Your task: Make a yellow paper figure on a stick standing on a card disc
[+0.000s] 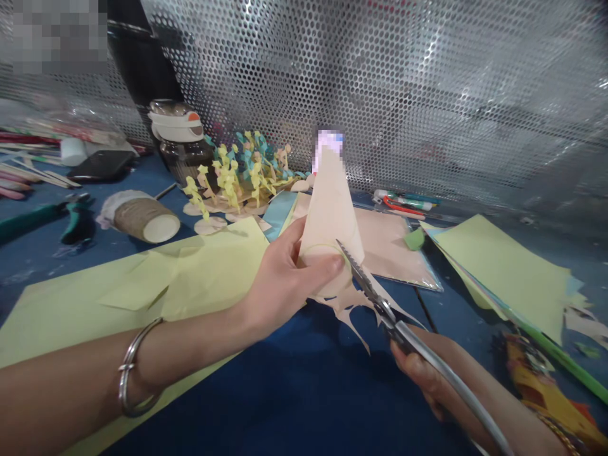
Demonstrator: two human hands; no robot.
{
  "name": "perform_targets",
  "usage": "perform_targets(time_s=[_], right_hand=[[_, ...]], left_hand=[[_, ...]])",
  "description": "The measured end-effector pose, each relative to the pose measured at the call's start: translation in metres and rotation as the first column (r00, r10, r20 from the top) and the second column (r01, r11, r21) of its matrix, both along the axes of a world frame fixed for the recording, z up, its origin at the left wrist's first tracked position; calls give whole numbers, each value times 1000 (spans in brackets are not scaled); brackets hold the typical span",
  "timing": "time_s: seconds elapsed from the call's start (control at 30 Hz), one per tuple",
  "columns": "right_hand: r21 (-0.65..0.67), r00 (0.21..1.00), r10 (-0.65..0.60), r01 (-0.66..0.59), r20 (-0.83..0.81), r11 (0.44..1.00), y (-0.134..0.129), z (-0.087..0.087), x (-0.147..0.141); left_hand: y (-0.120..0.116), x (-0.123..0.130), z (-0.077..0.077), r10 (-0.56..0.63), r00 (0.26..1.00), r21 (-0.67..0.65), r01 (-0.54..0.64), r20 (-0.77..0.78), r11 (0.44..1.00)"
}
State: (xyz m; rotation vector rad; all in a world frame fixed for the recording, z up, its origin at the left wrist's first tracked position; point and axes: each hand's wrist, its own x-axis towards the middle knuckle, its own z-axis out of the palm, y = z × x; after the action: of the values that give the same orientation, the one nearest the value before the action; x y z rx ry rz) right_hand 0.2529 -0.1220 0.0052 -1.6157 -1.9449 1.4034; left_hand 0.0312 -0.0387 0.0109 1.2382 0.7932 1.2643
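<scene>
The left hand [289,275] is pointing toward 2 o'clock, thumb lying across the front, its grip pinching a smooth, pale peach paper [330,212] near dead centre over the blue bench [304,392]. Meanwhile the right hand [430,361] is pointing toward 10 o'clock, its grip closing around the handles of the scissors [377,301]. I'm seeing shiny metal, a serrated blade edge, and the tip's overlapping the paper. A jagged, holey scrap [349,305] is dangling toward 5 o'clock.

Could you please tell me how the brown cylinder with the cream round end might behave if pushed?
The brown cylinder would probably roll, since it lies on its curved side. The crumpled white material around its other end may make that uneven.
</scene>
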Motion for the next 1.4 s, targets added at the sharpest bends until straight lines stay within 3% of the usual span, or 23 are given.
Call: perform_targets(time_s=[0.4, 0.53, 0.67, 0.83, 0.97, 1.03, 1.2, 1.4], right_hand=[[-17, 1000, -4, 4, -22, 1000, 7, 1, 0], [-41, 998, -56, 54, -27, 998, 3, -3, -1], [-21, 988, -140, 139, -67, 990, -1, -12, 0], [-8, 950, -297, 298, -96, 955, -2, -17, 2], [-10, 938, -332, 333, -101, 943, -6, -11, -3], [-14, 936, -337, 337, -103, 941, -7, -8, -6], [-23, 941, -321, 321, -106, 947, -5, -13, -4], [-55, 959, -219, 212, -181, 976, -6, -23, -7]], left_hand=[[3, 0, -1, -28, 1000, -72, 29, 10, 997], [-3, 3, -4, -109, 993, -144, 116, 53, 983], [-9, 5, -6, -101, 994, -174, 107, 41, 979], [-10, 4, -7, -33, 994, -65, 27, -104, 998], [-9, 2, -7, 156, 935, 66, -143, -319, 988], [-11, 2, -7, 214, 915, 102, -191, -341, 976], [-20, 6, -7, 7, 989, -50, -15, -151, 999], [-29, 10, -8, -65, 996, -110, 58, -62, 992]])
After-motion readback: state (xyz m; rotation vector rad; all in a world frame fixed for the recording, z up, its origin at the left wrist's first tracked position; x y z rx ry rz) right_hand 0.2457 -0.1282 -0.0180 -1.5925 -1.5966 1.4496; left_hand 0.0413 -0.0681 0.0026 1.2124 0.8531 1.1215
